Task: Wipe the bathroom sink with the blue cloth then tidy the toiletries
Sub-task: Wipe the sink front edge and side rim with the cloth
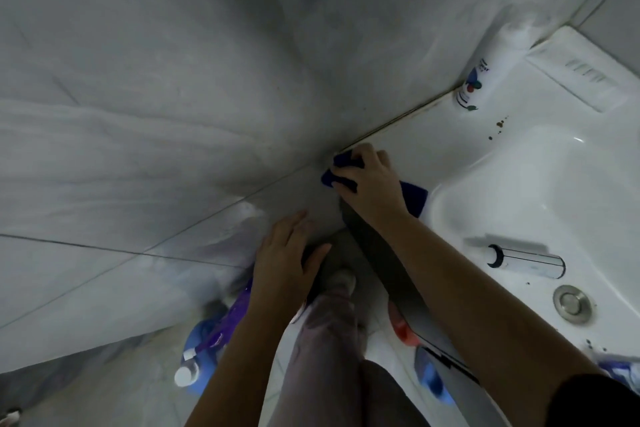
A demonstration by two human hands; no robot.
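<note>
One blue cloth (pixel 414 196) on the sink (pixel 519 149), beneath the clutching right hand (pixel 372 184); left hand (pixel 284 253) straight-fingered.

The white sink (pixel 450 135) top carries a blue cloth (pixel 414 196) bunched on its corner by the wall. A white bottle (pixel 485 76) stands further along the wall edge, brown spots (pixel 499 123) near it. A clear tube (pixel 526 260) lies by the opposite edge.

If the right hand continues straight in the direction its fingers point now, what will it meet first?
Most likely the grey tiled wall: the right hand, holding the blue cloth, points at it from the corner of the sink, with nothing between. Depth is uncertain.
</note>
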